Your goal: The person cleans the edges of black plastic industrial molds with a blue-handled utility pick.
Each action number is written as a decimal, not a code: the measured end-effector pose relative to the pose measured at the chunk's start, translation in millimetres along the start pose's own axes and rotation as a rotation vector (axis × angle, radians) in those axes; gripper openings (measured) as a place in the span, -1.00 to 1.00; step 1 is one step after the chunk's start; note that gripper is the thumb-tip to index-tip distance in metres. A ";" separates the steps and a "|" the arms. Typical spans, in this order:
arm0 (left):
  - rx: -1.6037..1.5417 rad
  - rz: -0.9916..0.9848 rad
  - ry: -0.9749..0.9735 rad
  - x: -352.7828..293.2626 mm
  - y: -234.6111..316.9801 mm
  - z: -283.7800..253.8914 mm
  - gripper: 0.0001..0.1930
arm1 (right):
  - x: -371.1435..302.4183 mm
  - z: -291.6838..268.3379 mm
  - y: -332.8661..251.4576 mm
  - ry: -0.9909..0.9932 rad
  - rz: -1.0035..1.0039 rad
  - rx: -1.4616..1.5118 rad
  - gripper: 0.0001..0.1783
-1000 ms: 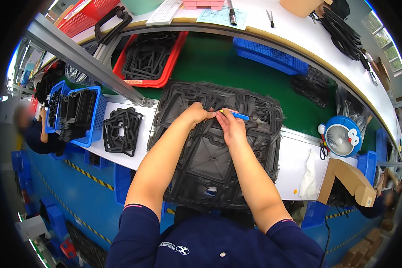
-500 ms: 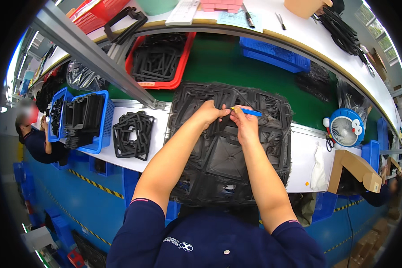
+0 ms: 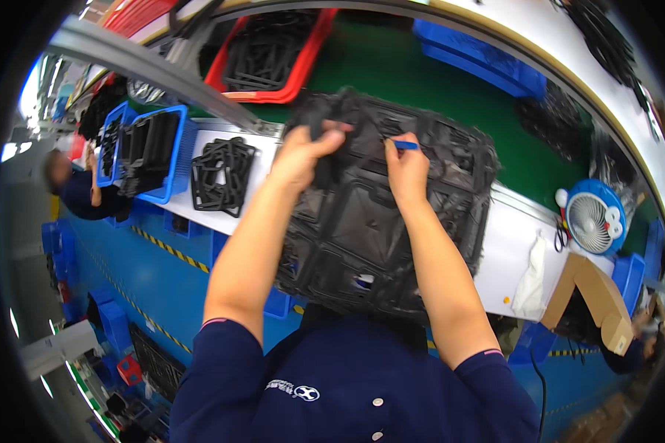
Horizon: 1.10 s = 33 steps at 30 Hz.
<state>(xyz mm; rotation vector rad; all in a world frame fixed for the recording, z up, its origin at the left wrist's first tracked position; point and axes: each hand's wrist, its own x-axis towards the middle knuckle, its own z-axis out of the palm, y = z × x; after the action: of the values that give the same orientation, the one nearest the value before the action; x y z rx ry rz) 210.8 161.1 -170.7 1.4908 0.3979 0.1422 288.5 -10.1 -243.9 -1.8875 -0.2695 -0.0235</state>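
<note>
A large black moulded sheet (image 3: pixel 369 221), with square panels and ragged edges, lies on the bench in front of me. Over its far left part is my left hand (image 3: pixel 299 156), blurred by motion, its thumb and fingers closed around a black frame part (image 3: pixel 331 112). The part's outline is smeared against the black sheet. My right hand (image 3: pixel 408 171) is above the sheet's upper middle, fingers wrapped round a slim blue-handled tool (image 3: pixel 406 145); its tip cannot be made out.
Black frames (image 3: pixel 223 177) are stacked left of the sheet, beside blue baskets (image 3: pixel 183 151) of black parts. Beyond stands a red crate (image 3: pixel 270 96). To the right are a blue fan (image 3: pixel 595 218), a white cloth (image 3: pixel 529 284) and a cardboard box (image 3: pixel 585 292). A person (image 3: pixel 96 184) works at far left.
My hands have moved apart: the left went left and away with the black part, the right slightly away with the blue tool. The whole view has also shifted.
</note>
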 end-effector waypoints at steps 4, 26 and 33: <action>-0.433 0.230 0.044 -60.8 51.7 -105.2 -0.68 | 20.4 -15.6 47.7 0.000 -0.087 -0.251 -0.85; 0.237 -0.366 -0.291 -102.0 -94.1 125.6 -0.74 | -136.1 -116.7 28.3 0.126 0.795 0.749 -0.83; 0.349 -0.439 -0.264 -94.0 -93.6 141.3 -0.79 | -139.3 -113.9 33.2 0.068 0.656 0.755 -0.86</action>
<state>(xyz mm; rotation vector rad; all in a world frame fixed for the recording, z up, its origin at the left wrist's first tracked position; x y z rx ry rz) 158.0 -10.9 -242.6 1.6980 0.5432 -0.4900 172.9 -151.2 -258.1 -1.1431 0.3600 0.4034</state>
